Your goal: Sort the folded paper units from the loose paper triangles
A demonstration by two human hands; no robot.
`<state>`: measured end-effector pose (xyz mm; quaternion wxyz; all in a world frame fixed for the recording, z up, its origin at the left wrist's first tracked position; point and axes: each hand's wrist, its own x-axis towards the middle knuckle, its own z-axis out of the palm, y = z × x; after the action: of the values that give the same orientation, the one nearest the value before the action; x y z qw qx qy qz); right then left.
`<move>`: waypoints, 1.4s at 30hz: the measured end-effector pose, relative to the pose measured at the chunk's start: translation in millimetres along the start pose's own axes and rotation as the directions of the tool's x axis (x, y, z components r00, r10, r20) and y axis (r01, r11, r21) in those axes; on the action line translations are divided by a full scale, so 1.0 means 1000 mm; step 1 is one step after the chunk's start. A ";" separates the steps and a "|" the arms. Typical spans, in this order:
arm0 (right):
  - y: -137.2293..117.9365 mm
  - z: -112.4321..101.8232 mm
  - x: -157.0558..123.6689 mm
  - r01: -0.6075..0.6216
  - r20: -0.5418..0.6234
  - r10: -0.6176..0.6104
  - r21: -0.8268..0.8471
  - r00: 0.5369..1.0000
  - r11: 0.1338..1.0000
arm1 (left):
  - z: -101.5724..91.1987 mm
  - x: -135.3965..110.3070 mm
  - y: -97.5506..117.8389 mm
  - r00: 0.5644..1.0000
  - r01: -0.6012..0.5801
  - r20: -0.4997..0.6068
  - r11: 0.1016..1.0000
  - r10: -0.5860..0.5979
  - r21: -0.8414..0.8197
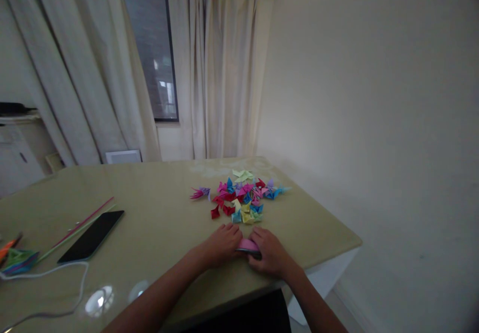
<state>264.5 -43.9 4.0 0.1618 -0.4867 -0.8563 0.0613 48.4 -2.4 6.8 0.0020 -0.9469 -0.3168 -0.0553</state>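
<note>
A: Two hands, and we see both on one pink paper (247, 244). Our left hand (223, 243) presses its fingers down on the left end, and our right hand (272, 254) closes over the right end.

B: So we find it pinned flat on the worktop (160, 208), between the hands?

A: Yes. Just beyond the fingertips we see a heap of folded coloured pieces (243, 198). Well to the left of the left hand lie a black phone (92, 235) and thin sticks (84, 221).
</note>
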 end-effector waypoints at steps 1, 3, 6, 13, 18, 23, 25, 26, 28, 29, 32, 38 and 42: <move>0.001 0.000 0.000 -0.011 0.008 0.011 -0.001 1.000 1.000 | 0.000 0.000 -0.001 1.000 -0.014 0.000 1.000 0.014 -0.011; 0.000 -0.002 0.003 -0.042 0.038 0.041 0.027 0.998 0.999 | 0.003 -0.002 -0.004 1.000 0.016 0.010 0.998 -0.015 -0.056; -0.005 -0.016 0.016 -0.027 0.041 0.021 0.161 0.999 0.987 | 0.005 -0.010 -0.012 0.987 0.158 -0.004 0.965 -0.163 -0.211; -0.033 -0.058 0.086 0.211 -0.219 -0.101 0.572 0.971 0.793 | 0.003 -0.018 -0.034 0.857 -0.056 -0.359 0.626 -0.369 -0.778; -0.050 -0.025 0.120 0.298 -0.343 -0.062 0.696 0.937 0.653 | 0.011 -0.012 -0.038 0.763 -0.025 -0.314 0.459 -0.566 -0.888; -0.049 0.016 0.117 0.355 -0.485 0.101 0.751 0.869 0.556 | 0.007 -0.012 -0.038 0.780 -0.024 -0.296 0.446 -0.551 -0.894; -0.047 0.021 0.113 0.347 -0.511 0.077 0.680 0.856 0.646 | 0.007 -0.012 -0.037 0.789 0.015 -0.271 0.458 -0.551 -0.889; -0.047 0.021 0.111 0.338 -0.521 0.074 0.649 0.851 0.682 | 0.008 -0.012 -0.037 0.795 0.030 -0.257 0.459 -0.549 -0.888; -0.048 0.020 0.109 0.311 -0.525 0.081 0.614 0.847 0.725 | 0.009 -0.013 -0.035 0.800 0.041 -0.246 0.459 -0.548 -0.888; -0.049 0.020 0.109 0.302 -0.525 0.084 0.605 0.847 0.736 | 0.009 -0.013 -0.035 0.797 0.040 -0.250 0.461 -0.550 -0.887; -0.052 0.019 0.109 0.324 -0.510 0.050 0.616 0.859 0.718 | 0.007 -0.013 -0.033 0.779 0.020 -0.285 0.476 -0.559 -0.879; -0.061 0.019 0.107 0.286 -0.445 0.095 0.710 0.891 0.644 | 0.007 -0.012 -0.031 0.805 -0.059 -0.289 0.415 -0.518 -0.908; -0.062 0.018 0.109 0.298 -0.446 0.105 0.736 0.889 0.608 | 0.009 -0.012 -0.032 0.802 -0.065 -0.278 0.385 -0.529 -0.921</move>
<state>156.2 18.0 26.8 0.5536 -0.3171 -0.7055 0.3085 20.1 16.4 -4.2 -0.4247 -0.6814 -0.3585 -0.4762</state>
